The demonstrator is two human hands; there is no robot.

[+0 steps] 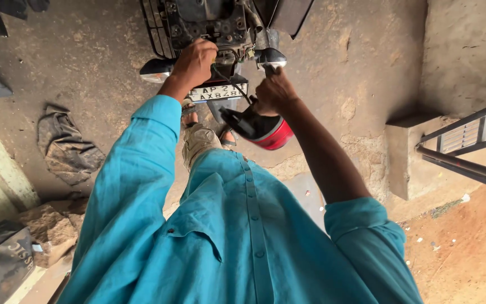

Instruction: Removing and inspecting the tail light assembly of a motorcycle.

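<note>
- One view only, head cam looking straight down, so everything reads a bit upside down.
- Left hand (195, 61) is at about 11 o'clock, fingers curled shut right at the exposed rear of the motorbike (209, 25). Can't really tell what it's pinching, the knuckles cover it, though a thin black wire (233, 85) comes out from under it.
- Right hand (274, 91) sits near 12 o'clock, closed around the top of a red tail lamp (262, 130) that hangs just below it. The wire runs down toward that lamp.
- A white number plate (217, 92) shows between the two hands, partly blocked by the left wrist.
- The bike's upper part is cut off by the frame edge, so only the tail end is visible.
- A crumpled grey rag (66, 147) lies on the concrete floor (367, 50) at 9 o'clock.
- The teal shirt (237, 242) fills the lower half and hides most of the legs; one sandalled foot (189, 114) peeks out.
</note>
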